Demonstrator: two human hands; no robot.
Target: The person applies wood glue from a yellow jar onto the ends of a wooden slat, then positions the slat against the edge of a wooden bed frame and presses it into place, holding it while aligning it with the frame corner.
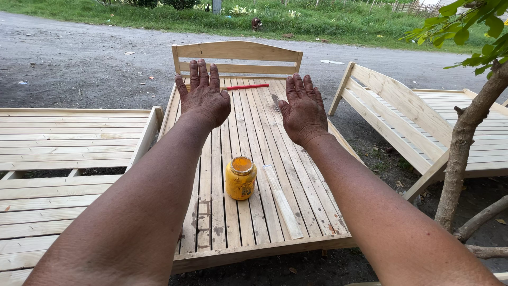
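A single head-worn camera looks forward and slightly down along both outstretched forearms, from close behind them. It faces a slatted wooden bed frame (pixel 254 159) lengthwise toward its headboard, with a gravel road (pixel 79 58) and grass verge beyond.

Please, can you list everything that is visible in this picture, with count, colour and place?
slatted wooden bed frame: one, pale wood, centre, under the hands
jar: one, yellow, standing on the centre slats
red stick: one, red, lying near the headboard
loose wooden strip: one, pale, lying on the slats right of the jar
other bed frames: two, pale wood, left and right
tree trunk: one, brown, right edge
left hand: open, fingers spread, holding nothing
right hand: open, holding nothing
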